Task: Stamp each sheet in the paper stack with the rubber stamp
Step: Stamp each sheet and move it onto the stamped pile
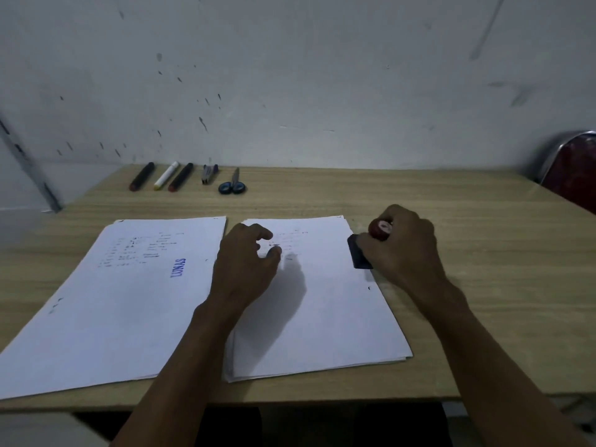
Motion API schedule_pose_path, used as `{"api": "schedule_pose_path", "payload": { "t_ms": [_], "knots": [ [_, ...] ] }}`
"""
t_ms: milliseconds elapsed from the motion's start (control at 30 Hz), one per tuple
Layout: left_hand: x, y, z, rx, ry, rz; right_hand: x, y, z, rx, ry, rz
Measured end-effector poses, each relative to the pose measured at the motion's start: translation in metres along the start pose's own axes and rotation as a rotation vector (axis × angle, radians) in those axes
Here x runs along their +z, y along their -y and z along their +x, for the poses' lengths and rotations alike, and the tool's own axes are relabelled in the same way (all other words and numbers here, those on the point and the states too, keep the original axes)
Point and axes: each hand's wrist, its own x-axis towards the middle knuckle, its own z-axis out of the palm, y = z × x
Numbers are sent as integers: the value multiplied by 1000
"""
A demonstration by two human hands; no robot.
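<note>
a: the right hand (401, 245) is closed around the rubber stamp (371, 245), red knob up by the thumb, dark base hanging over the right edge of the paper stack (319, 301). i can't tell whether the base touches the sheet yet.

b: and the left hand (250, 256)?

a: it holds nothing. the fingers are loosely curled and sit over the stack's upper left part, near the printed lines. contact with the sheet is unclear.

b: so how should this stamp go down?

a: my guess is to flatten that left hand on the stack so the top sheet can't slide, bring the stamp further in from the stack's right edge, set the base level and press straight down, then lift cleanly. half off the edge would clip the mark.

b: where do the done ones go?

a: the stamped pile (119, 298) lies just left of the stack, its top sheet showing a blue "lunas" mark. the stack's top sheet shows no such mark yet.

b: anything in the way?

a: not really. three markers (161, 176), a small blue item i can't identify and scissors (233, 185) lie well beyond the stack along the far edge of the table (483, 221). a red chair (571, 169) stands far right of the stack. the left hand throws a shadow across the stack's middle, which may hide where the mark should land.
</note>
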Motion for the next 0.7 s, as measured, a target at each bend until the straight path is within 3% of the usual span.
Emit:
{"api": "schedule_pose_path", "payload": {
  "t_ms": [267, 700],
  "knots": [
    [16, 0, -14, 55, 245, 236, 32, 26, 8, -71, 220, -232],
    [22, 3, -23, 103, 189, 322, 49, 35, 11, -81, 315, -415]
  ]
}}
